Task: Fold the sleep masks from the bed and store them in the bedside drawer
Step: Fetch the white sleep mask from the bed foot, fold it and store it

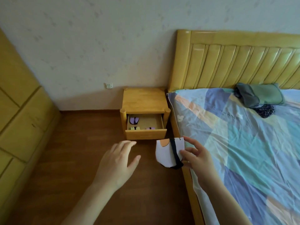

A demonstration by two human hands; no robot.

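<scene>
The fingers (128, 144) of the left hand (116, 161) are spread wide, palm down, holding nothing, just short of the open drawer (146, 134); three small masks inside it are partly hidden by its front; right hand (197, 157) fingers pinch a folded white sleep mask (165, 154), its black strap dangling, beside the bed (235, 135).

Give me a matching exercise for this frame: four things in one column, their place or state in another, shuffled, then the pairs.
Things:
1. white sleep mask
2. purple sleep mask
3. left hand
4. grey-green bundle

Places or states:
A. on the bed near the headboard
B. pinched in the right hand
C. empty, fingers spread
D. inside the open drawer

Pairs: 1-B, 2-D, 3-C, 4-A
</scene>
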